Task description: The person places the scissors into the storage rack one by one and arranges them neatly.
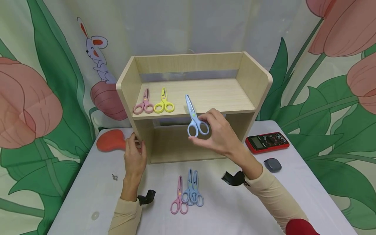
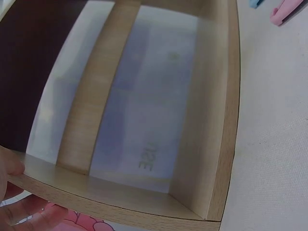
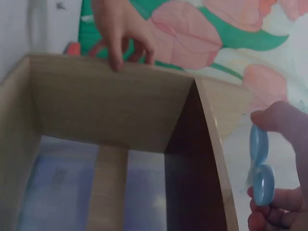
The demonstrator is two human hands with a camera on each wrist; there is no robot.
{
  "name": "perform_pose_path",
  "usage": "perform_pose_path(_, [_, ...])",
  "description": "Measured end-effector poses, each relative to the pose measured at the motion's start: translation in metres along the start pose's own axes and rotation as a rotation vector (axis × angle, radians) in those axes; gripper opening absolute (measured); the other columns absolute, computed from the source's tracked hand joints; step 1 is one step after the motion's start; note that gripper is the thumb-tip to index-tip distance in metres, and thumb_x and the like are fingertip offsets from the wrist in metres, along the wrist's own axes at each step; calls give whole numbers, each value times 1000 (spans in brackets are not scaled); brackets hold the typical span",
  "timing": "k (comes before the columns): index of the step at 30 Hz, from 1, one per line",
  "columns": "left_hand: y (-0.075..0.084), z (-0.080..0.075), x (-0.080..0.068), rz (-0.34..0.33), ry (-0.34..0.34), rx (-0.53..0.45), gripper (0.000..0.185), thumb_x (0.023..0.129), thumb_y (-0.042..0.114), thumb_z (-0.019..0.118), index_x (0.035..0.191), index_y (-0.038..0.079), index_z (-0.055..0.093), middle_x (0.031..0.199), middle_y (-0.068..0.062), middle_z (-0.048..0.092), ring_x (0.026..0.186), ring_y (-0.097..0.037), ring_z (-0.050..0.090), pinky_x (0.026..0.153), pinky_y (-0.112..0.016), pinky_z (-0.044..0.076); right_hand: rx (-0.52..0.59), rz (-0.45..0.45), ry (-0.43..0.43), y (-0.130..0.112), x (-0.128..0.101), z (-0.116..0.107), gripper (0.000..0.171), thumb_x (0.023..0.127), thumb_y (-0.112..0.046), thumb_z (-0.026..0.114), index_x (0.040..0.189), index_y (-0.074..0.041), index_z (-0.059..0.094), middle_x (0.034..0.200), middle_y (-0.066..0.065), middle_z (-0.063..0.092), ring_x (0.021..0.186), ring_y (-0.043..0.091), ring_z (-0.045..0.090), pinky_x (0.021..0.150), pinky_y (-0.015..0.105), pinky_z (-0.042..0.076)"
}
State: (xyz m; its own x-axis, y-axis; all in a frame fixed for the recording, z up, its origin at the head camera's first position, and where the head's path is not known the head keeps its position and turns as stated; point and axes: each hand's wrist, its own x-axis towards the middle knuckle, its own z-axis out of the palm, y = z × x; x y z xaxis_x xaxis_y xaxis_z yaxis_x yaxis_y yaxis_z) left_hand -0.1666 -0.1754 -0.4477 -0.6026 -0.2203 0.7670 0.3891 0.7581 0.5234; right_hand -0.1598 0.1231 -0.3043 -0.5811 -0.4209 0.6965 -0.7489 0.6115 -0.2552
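My right hand (image 1: 218,133) pinches a pair of light blue scissors (image 1: 192,114) by the finger loops, blades pointing up, in front of the upper board of a wooden desktop shelf (image 1: 191,59). In the right wrist view the blue loops sit between thumb and fingers. My left hand (image 1: 135,156) grips the front edge of the shelf's left side panel, thumb inside and fingers outside, as the left wrist view shows. On the upper board, pink scissors (image 1: 144,105) and yellow scissors (image 1: 164,104) stand side by side at the left, blades toward the back.
Pink scissors (image 1: 179,199) and overlapping blue scissors (image 1: 191,189) lie on the white table (image 1: 235,209) before the shelf. A red-orange object (image 1: 110,141) is left of it. To the right are a red multimeter (image 1: 268,142) and a dark grey rounded object (image 1: 273,165).
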Motion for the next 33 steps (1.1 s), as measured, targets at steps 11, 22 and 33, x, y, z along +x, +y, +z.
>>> perform_pose_path(11, [1, -2, -1, 8, -11, 12, 41, 94, 0, 63, 133, -7, 48, 107, -26, 56, 81, -35, 67, 63, -47, 61, -30, 236, -89, 10, 66, 17, 58, 75, -49, 78, 103, 0, 68, 94, 10, 61, 90, 25, 50, 79, 35, 44])
perform_pose_path(22, [1, -2, 0, 13, -9, 14, 41, 95, 0, 62, 133, -7, 48, 107, -26, 56, 81, -35, 67, 61, -46, 61, -34, 381, -239, 13, 85, 22, 69, 79, -59, 72, 116, -1, 69, 114, 12, 63, 105, 27, 51, 91, 38, 47])
perform_pose_path(33, [2, 0, -1, 3, -14, 12, 42, 94, -1, 63, 133, -6, 48, 105, -25, 56, 81, -35, 68, 62, -46, 61, -53, 381, -254, 12, 82, 21, 76, 79, -63, 73, 128, -5, 66, 117, 11, 57, 103, 25, 48, 82, 35, 44])
